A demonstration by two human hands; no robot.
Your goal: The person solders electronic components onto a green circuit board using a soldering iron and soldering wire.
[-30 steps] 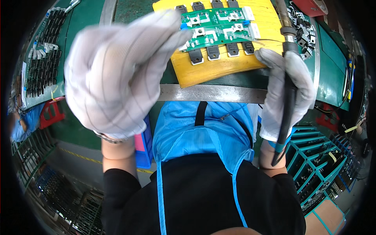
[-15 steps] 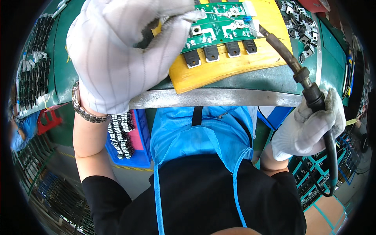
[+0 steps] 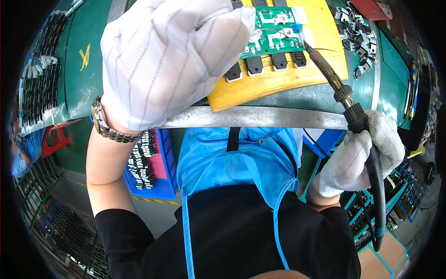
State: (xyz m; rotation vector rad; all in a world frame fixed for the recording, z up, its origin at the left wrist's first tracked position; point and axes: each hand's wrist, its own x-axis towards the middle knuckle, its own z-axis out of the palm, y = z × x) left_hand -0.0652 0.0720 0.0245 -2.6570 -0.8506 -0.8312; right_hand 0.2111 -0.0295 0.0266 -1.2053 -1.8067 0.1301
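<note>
circuit board: lies on the yellow block at the far middle of the surface, with black transistors jutting from its near side.
left hand: gloved, fingertips pinched around thin solder wire, which runs right over the circuit board.
right hand: gloved, wrapped around the handle of the soldering iron, whose shaft slants far and left.
iron tip: at the right end of the circuit board, by the white end piece; contact cannot be told. lingering there could scorch the piece.
solder wire: slender and unsupported past the fingers, so it could bend off its spot or drop solder across neighbouring pads.
yellow block: nothing is seen clamping the circuit board to it, so a push from the iron could skew the board.
left fingertips: low over the circuit board, so a slip could nudge the blue component or bring glove and heat together.
since half a second ago: the left hand sits farther right, covering more of the circuit board's left part; the right hand keeps its grip, the iron a little farther left.
</note>
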